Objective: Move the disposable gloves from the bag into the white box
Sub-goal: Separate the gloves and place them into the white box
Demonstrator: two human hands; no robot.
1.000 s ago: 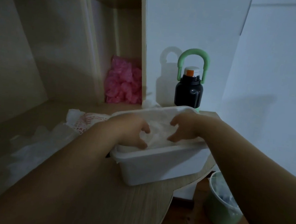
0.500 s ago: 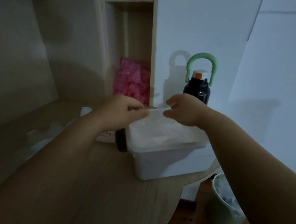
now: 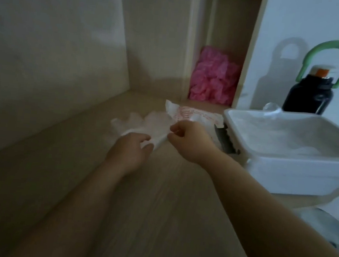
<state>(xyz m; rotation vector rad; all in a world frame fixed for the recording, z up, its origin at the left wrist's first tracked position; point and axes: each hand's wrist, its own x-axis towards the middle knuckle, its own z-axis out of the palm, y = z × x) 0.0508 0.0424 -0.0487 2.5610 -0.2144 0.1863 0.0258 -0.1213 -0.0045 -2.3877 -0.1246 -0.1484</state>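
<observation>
Right hand [image 3: 186, 139] left box [image 3: 294, 175] — pinches gloves [image 3: 142, 123]

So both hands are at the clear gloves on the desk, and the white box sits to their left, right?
Not quite: the head view shows the white box to their right, not left. The left hand and right hand are indeed at the clear gloves on the desk.

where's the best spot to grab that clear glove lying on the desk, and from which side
Pinch the glove at its cuff edge, the near end by the right hand, coming from the person's side. It lies flat on the desk with its fingers fanned away, so that edge probably lifts easiest.
</observation>
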